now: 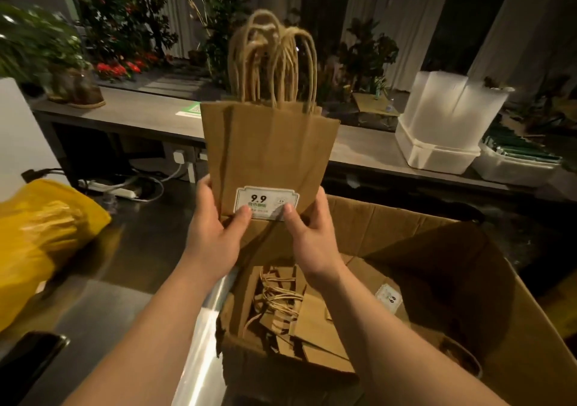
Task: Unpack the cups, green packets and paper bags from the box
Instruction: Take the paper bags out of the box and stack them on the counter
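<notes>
A stack of flat brown paper bags (pixel 268 152) with twine handles stands upright in the air above the open cardboard box (pixel 487 283). My left hand (pixel 215 233) grips its lower left corner, thumb on the front by the white "9.9" label. My right hand (pixel 312 233) grips the lower right corner the same way. More brown paper bags (pixel 309 318) lie flat inside the box. Stacked cups in clear wrap (pixel 449 118) stand on the counter at the right, with green packets (pixel 521 149) in a white tub beside them.
A yellow plastic bag (pixel 40 233) lies on the steel worktop at the left. A grey counter (pixel 131 115) runs behind, with plants and red flowers beyond it. A power strip and cables (pixel 125 187) sit under the counter. A dark object (pixel 28 362) sits at the bottom left.
</notes>
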